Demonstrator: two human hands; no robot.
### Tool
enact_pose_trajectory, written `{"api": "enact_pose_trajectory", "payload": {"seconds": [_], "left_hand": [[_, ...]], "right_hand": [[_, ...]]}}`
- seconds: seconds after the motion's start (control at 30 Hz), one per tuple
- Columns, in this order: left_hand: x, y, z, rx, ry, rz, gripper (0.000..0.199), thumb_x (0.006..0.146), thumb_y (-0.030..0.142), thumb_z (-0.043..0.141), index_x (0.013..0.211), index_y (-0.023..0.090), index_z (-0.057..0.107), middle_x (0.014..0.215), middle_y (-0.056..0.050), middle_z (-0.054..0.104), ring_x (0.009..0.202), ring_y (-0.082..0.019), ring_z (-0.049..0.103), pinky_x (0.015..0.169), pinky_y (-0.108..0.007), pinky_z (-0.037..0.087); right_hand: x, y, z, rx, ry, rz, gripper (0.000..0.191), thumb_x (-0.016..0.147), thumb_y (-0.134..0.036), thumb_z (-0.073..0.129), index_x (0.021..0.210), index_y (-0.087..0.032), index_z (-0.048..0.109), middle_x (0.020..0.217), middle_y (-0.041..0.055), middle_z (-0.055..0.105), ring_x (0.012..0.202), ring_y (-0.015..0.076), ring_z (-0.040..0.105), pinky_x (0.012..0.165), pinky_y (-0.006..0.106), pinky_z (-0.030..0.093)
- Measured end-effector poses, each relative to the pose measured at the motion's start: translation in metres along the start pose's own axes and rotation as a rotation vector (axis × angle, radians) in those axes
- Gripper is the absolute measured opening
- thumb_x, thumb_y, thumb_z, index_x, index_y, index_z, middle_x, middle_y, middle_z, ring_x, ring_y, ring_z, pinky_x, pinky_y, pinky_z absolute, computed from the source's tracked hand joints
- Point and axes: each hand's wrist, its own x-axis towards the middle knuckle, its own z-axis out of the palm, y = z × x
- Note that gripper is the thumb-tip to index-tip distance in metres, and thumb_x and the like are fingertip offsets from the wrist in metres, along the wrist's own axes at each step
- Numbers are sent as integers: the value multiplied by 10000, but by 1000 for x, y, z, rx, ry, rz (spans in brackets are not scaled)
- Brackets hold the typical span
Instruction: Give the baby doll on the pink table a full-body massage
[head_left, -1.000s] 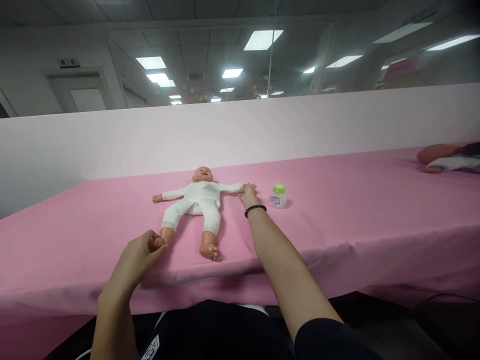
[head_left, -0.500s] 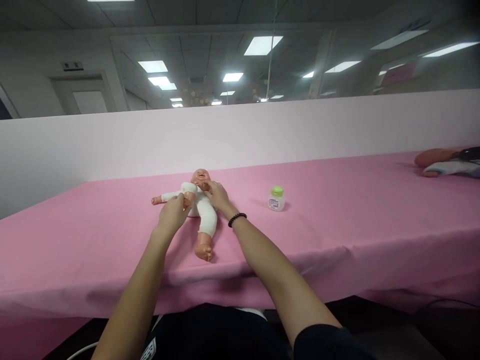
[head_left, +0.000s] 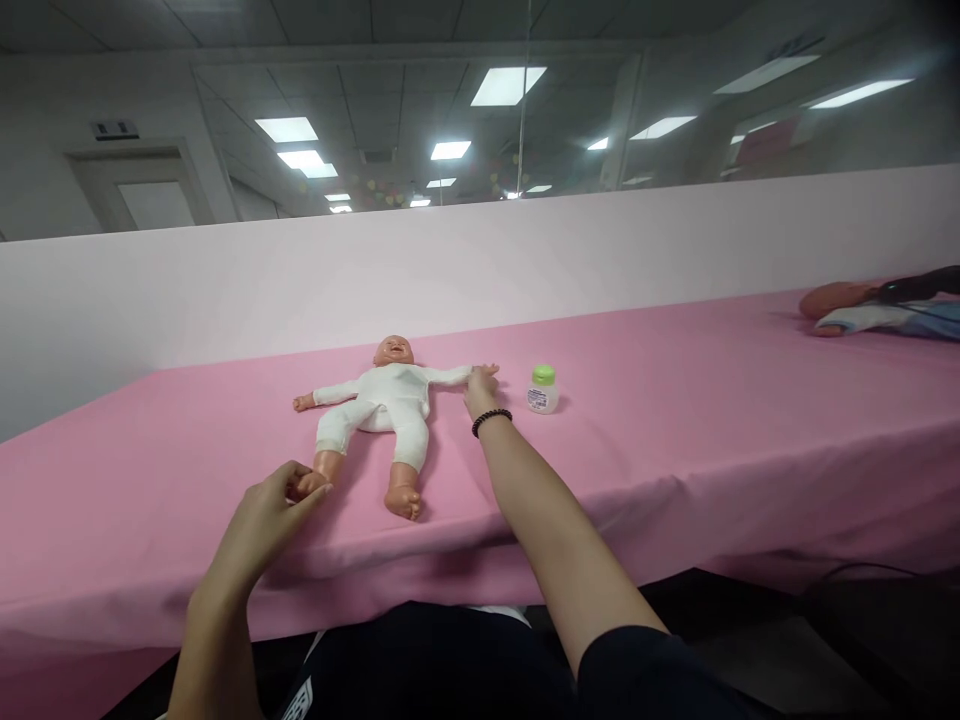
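Left grip (head_left: 261,512) is clamped on one foot (head_left: 310,484) of the white-suited doll (head_left: 393,392), which lies face-up, limbs spread, on the pink-covered worktop (head_left: 675,400). Right grip (head_left: 479,388) is closed about the doll's outstretched arm (head_left: 448,376) near its hand. Beside that stands a green-capped bottle (head_left: 542,391); well apart, another doll (head_left: 834,299) lies far right.
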Motion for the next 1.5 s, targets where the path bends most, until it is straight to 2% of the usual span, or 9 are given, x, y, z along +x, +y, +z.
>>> {"api": "enact_pose_trajectory", "payload": {"seconds": [0.17, 0.33, 0.43, 0.7, 0.83, 1.03, 1.27, 1.37, 1.5], "left_hand": [[29, 50, -8, 32, 141, 49, 309, 876, 515, 583, 993, 231, 619, 993, -50, 718, 881, -252, 673, 717, -320, 449], [79, 85, 11, 157, 68, 150, 218, 896, 423, 572, 861, 208, 574, 924, -83, 714, 825, -243, 649, 637, -296, 374], [87, 85, 15, 106, 42, 196, 237, 887, 432, 582, 812, 209, 550, 854, -68, 699, 774, -227, 633, 642, -294, 377], [7, 16, -13, 33, -40, -11, 395, 814, 604, 621, 937, 230, 643, 891, -14, 711, 836, -238, 657, 693, -295, 425], [-8, -5, -15, 69, -135, -87, 382, 806, 577, 624, 995, 248, 662, 965, -17, 729, 895, -255, 666, 723, -310, 433], [30, 33, -23, 39, 97, 5, 331, 850, 549, 605, 986, 250, 644, 1013, -27, 730, 916, -245, 664, 717, -296, 421], [91, 78, 14, 151, 16, 123, 170, 879, 381, 588, 865, 214, 560, 928, -73, 706, 840, -249, 639, 641, -299, 356], [80, 74, 20, 156, 30, 132, 193, 902, 409, 557, 880, 217, 541, 906, -67, 694, 828, -252, 641, 635, -302, 359], [35, 46, 8, 44, -41, 84, 375, 877, 604, 565, 889, 230, 562, 868, -24, 691, 786, -230, 644, 652, -302, 398]], "right_hand": [[-1, -13, 1, 10, 31, 29, 349, 1018, -386, 455, 1257, -168, 585, 1203, 118, 666, 1006, 204, 651, 810, 295, 530], [-22, -24, 13, -181, -343, -494, 265, 950, -250, 572, 1206, -223, 635, 1138, 77, 691, 1040, 229, 620, 942, 346, 483], [-27, -25, 14, -275, -424, -576, 260, 967, -233, 544, 1206, -216, 647, 1113, 90, 692, 1025, 246, 616, 941, 372, 475], [4, -5, -5, 93, 90, 314, 358, 965, -372, 525, 1240, -149, 585, 1097, 135, 697, 906, 253, 683, 745, 329, 530], [17, 10, -16, 125, 162, 584, 453, 974, -282, 404, 1350, -56, 518, 1208, 242, 646, 1059, 314, 677, 817, 389, 544], [10, -7, -4, 124, 159, 238, 410, 975, -330, 464, 1344, -154, 502, 1299, 144, 629, 1104, 239, 648, 905, 329, 518], [-20, -25, 12, -200, -454, -579, 324, 956, -182, 508, 1264, -207, 606, 1256, 93, 660, 1133, 247, 592, 1023, 377, 446], [-22, -26, 11, -198, -492, -558, 357, 949, -159, 519, 1292, -222, 595, 1257, 80, 664, 1114, 246, 602, 983, 380, 469], [-7, -22, 5, 61, -138, -132, 305, 988, -327, 531, 1267, -212, 571, 1217, 71, 677, 1060, 218, 649, 903, 334, 511]]}}
